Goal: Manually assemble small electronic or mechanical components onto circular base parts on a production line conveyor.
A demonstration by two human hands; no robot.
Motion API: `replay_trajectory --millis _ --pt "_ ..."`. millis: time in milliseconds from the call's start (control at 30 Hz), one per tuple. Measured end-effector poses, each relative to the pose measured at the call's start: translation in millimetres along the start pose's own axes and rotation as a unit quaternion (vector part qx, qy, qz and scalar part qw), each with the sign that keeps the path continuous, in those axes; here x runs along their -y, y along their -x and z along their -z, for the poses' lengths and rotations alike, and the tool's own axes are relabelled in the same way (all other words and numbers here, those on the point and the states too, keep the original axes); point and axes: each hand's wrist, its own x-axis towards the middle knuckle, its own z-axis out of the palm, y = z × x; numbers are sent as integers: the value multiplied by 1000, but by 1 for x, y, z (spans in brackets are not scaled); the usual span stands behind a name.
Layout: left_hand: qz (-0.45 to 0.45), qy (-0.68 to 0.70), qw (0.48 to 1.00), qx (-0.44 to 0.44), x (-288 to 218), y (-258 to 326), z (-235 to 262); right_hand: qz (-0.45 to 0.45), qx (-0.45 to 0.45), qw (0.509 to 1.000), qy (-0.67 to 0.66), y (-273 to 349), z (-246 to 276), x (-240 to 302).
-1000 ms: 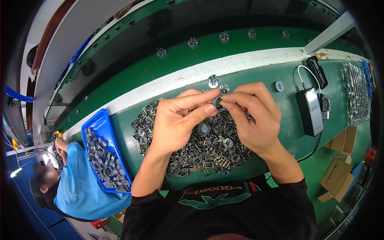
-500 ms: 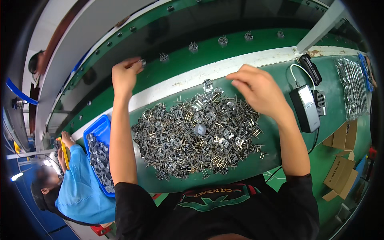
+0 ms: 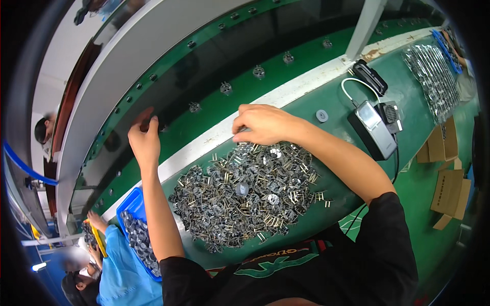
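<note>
Left of centre, above the belt point(image 3: 242, 94), out reaches the left hand point(image 3: 145, 143), its grip parted, thumb and finger well spread, a part point(image 3: 163, 126) on the belt just beside it! Over to the middle of the frame: the right hand point(image 3: 263, 125) is low at the top edge of the pile point(image 3: 240, 214), fingers curled, and whether that grip has anything, we can't tell. Across the table point(image 3: 337, 133), the pile bears a grey disc point(image 3: 242, 188); lower left, a blue tray point(image 3: 133, 200).
</note>
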Motion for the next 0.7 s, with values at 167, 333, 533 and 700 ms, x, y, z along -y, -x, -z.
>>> replay_trajectory --millis 167,333,533,700 --pt "-207 82 959 173 -129 17 -37 63 43 997 15 -18 -6 1" --pt "-359 -84 792 487 -229 34 -127 41 23 995 92 -31 -39 -6" --pt "-422 -202 681 564 -270 61 -221 106 45 992 52 -68 -118 -91" --pt "-399 -112 677 608 -265 62 -224 81 97 976 177 -96 -109 -82"
